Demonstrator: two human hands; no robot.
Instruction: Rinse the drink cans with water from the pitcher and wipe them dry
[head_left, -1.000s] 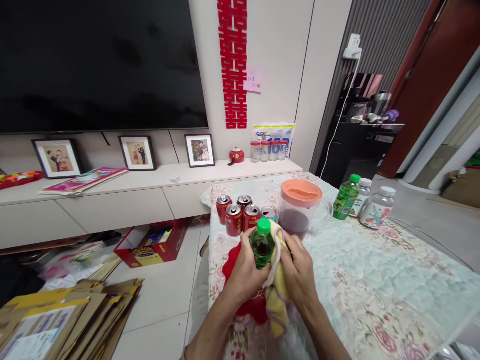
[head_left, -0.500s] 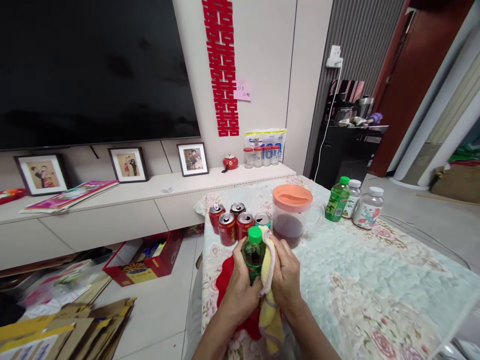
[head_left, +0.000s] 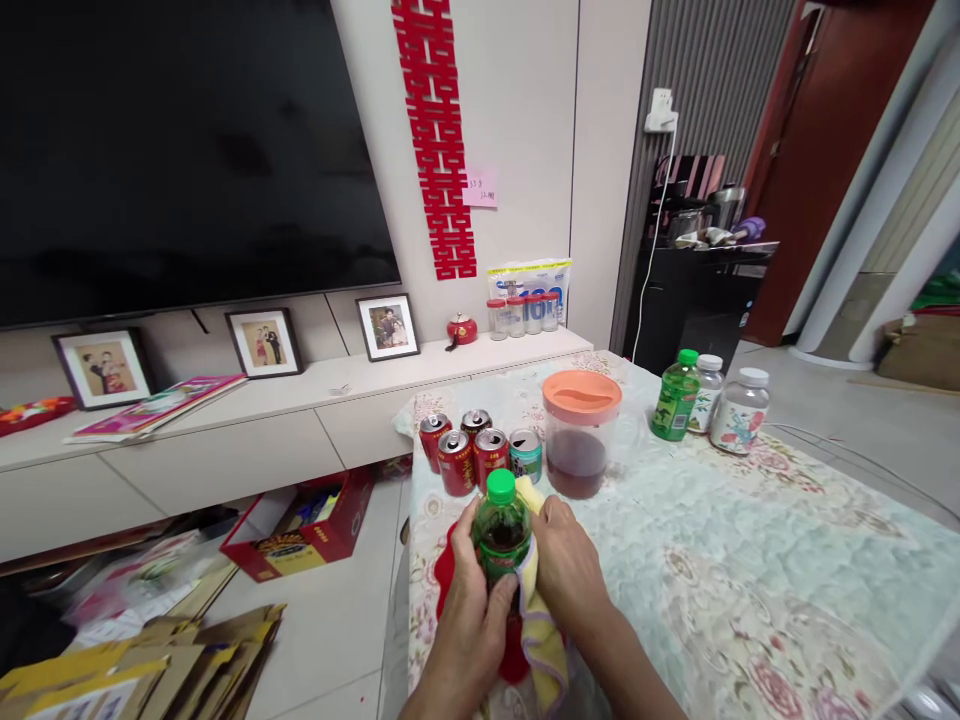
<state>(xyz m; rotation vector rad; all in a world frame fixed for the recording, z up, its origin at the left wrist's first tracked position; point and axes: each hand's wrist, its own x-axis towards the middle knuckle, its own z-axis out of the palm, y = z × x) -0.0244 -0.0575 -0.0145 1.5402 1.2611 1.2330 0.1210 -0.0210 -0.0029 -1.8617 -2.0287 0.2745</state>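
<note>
A green plastic bottle (head_left: 501,530) with a green cap and dark liquid inside stands upright in my left hand (head_left: 474,610), whose fingers wrap round its side. My right hand (head_left: 566,560) is closed on a yellow cloth (head_left: 543,650) with a purple edge and presses it against the bottle's right side. The cloth's lower end hangs down below the hands. Under the bottle lies a red mat (head_left: 446,572), partly covered by my hands. Just beyond the bottle stand several opened drink cans, red cans (head_left: 456,465) and a teal can (head_left: 526,458) among them.
A clear pitcher (head_left: 576,455) with an orange lid holds dark liquid behind my right hand. Farther right on the flowered tablecloth (head_left: 720,540) stand another green bottle (head_left: 675,400) and two white-capped jars (head_left: 739,412). A white cabinet (head_left: 300,440) runs along the wall.
My right hand and the yellow cloth have shifted slightly lower along the bottle's side. The left hand has changed its grip, its thumb now across the bottle's front. The view has turned slightly left.
</note>
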